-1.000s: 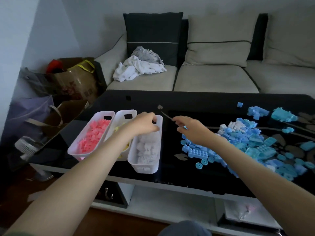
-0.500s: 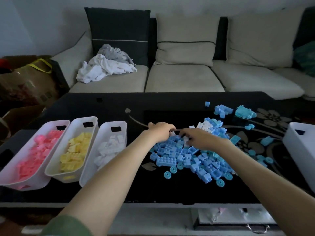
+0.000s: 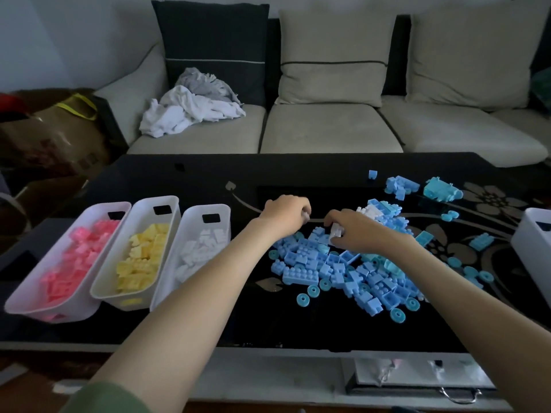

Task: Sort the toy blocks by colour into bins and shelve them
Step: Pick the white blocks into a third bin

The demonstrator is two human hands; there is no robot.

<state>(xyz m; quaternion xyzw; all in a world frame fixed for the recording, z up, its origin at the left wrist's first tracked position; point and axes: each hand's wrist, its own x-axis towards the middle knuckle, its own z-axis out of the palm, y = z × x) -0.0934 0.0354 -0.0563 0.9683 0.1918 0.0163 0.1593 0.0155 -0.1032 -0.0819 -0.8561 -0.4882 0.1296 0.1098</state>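
Note:
A heap of blue blocks lies on the black glass table, with a few white blocks at its far side. My right hand pinches a white block at the heap's top edge. My left hand hovers just left of it, fingers curled round a small white piece. Three white bins stand in a row on the left: the pink bin, the yellow bin and the white-block bin.
Another white bin sits at the table's right edge. Loose blue blocks and a turquoise toy piece lie farther back. A sofa with crumpled cloths stands behind; bags crowd the floor at left.
My left hand has left the white-block bin and come over to the heap. My right hand now pinches a white block. The view has swung right and closer.

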